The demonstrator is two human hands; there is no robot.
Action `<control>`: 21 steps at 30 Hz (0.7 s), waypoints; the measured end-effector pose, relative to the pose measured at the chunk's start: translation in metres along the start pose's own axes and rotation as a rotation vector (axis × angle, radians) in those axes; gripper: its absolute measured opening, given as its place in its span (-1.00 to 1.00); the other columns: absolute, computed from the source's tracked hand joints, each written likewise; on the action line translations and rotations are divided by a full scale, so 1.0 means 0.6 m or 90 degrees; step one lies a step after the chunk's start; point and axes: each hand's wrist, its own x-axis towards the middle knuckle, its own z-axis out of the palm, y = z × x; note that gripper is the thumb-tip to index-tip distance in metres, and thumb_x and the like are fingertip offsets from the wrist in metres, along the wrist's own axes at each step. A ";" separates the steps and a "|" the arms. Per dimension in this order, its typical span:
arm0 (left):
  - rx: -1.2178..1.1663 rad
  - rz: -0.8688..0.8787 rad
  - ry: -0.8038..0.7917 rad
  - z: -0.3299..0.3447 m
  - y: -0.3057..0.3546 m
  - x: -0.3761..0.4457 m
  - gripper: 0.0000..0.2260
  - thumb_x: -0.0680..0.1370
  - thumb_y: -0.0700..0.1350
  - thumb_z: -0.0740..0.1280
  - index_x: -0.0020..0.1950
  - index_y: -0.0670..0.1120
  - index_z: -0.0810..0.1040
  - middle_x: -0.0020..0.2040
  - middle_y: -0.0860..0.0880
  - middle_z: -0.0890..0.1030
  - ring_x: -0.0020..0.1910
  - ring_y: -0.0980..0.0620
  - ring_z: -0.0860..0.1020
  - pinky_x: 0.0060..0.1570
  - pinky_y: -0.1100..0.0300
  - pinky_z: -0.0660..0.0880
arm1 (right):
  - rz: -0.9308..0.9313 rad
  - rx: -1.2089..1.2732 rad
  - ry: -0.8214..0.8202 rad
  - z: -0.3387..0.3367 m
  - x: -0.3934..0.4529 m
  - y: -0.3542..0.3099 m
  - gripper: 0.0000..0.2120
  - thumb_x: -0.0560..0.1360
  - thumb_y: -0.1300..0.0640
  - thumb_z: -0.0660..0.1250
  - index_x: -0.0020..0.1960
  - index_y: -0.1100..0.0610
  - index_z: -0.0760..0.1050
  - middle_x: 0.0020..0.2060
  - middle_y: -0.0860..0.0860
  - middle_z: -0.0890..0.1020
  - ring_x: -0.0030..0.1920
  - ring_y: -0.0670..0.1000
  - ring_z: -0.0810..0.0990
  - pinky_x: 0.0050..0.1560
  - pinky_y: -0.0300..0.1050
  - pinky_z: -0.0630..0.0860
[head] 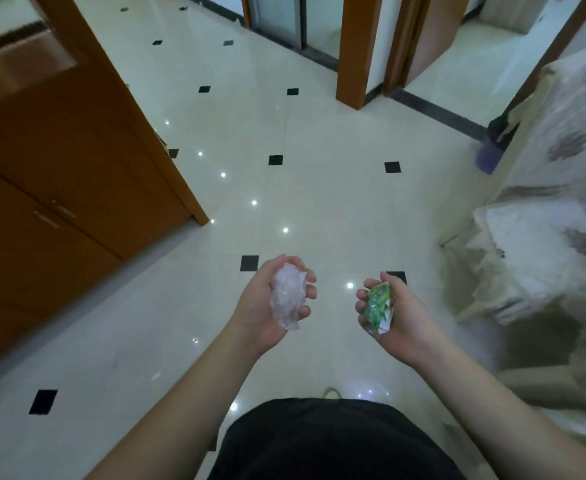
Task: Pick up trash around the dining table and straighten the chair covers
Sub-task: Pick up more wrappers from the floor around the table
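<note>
A glossy cream tile floor (319, 140) fills the middle of the view, set with small black diamond insets (275, 160) at the tile corners and dotted with bright points of reflected ceiling light (285, 230). At nine o'clock stands a tall orange-brown wooden cabinet (59, 174) with two metal door handles (54, 213) low on its front. At twelve o'clock, a frosted glass sliding door (277, 19) sits in a metal frame, with wooden door frames (355, 46) just to its right. A dark threshold strip (437, 112) runs toward two o'clock, where a purple object (489, 157) rests on the floor, too blurred to identify.
</note>
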 end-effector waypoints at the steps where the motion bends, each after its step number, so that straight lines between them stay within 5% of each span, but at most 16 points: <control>1: -0.001 -0.001 -0.003 0.009 0.015 0.024 -0.83 0.43 0.01 0.27 -0.18 -0.08 0.51 -0.26 -0.07 0.52 -0.35 0.02 0.47 -0.48 0.28 0.35 | -0.003 0.011 0.001 0.007 0.017 -0.022 -0.75 0.57 0.00 0.17 -0.18 0.13 0.45 -0.34 0.05 0.53 -0.42 -0.01 0.50 -0.44 -0.25 0.43; 9: -0.059 -0.057 -0.004 0.041 0.123 0.244 -0.84 0.43 0.01 0.27 -0.17 -0.07 0.50 -0.25 -0.05 0.52 -0.37 0.04 0.48 -0.45 0.28 0.37 | -0.028 0.040 0.007 0.072 0.176 -0.177 -0.74 0.57 -0.01 0.16 -0.19 0.11 0.45 -0.38 0.04 0.53 -0.41 -0.01 0.48 -0.43 -0.23 0.42; 21: 0.061 -0.096 -0.108 0.149 0.373 0.604 -0.85 0.42 0.00 0.30 -0.21 -0.06 0.55 -0.22 -0.07 0.51 -0.34 0.01 0.46 -0.48 0.29 0.39 | -0.131 0.112 0.054 0.193 0.380 -0.487 -0.75 0.58 0.00 0.16 -0.18 0.13 0.43 -0.39 0.05 0.50 -0.41 -0.01 0.45 -0.41 -0.20 0.38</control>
